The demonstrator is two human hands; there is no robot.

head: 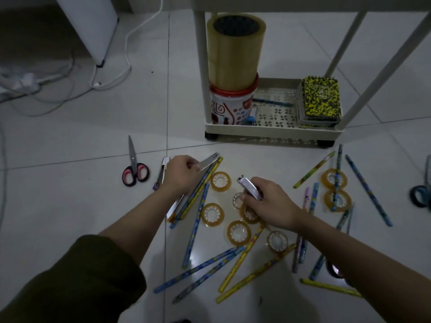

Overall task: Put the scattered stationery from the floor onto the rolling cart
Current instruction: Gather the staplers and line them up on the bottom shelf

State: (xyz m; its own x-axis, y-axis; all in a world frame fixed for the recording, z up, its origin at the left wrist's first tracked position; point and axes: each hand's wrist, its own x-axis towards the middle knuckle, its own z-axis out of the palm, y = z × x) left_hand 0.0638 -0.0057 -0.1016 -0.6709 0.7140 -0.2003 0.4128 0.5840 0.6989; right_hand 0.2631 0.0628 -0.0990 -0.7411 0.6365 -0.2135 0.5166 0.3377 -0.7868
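Observation:
Pencils [235, 269], small tape rolls [238, 232] and other stationery lie scattered on the white tiled floor. My left hand [180, 174] is closed around a metal ruler [208, 162] together with a few pencils. A small silver stapler [249, 188] sits in my right hand [271, 203], just above a tape roll. The cream rolling cart [268, 129] stands beyond them; its bottom shelf holds a red-and-white bucket [231, 106] topped by big brown tape rolls [234, 50], a blue pencil and yellow-black notebooks [320, 100].
Pink-handled scissors [135, 170] and a utility knife [161, 171] lie left of my left hand. More pencils and two tape rolls [335, 190] lie at right, with blue-handled scissors [422, 194] at the right edge. White cables [109, 82] run at far left.

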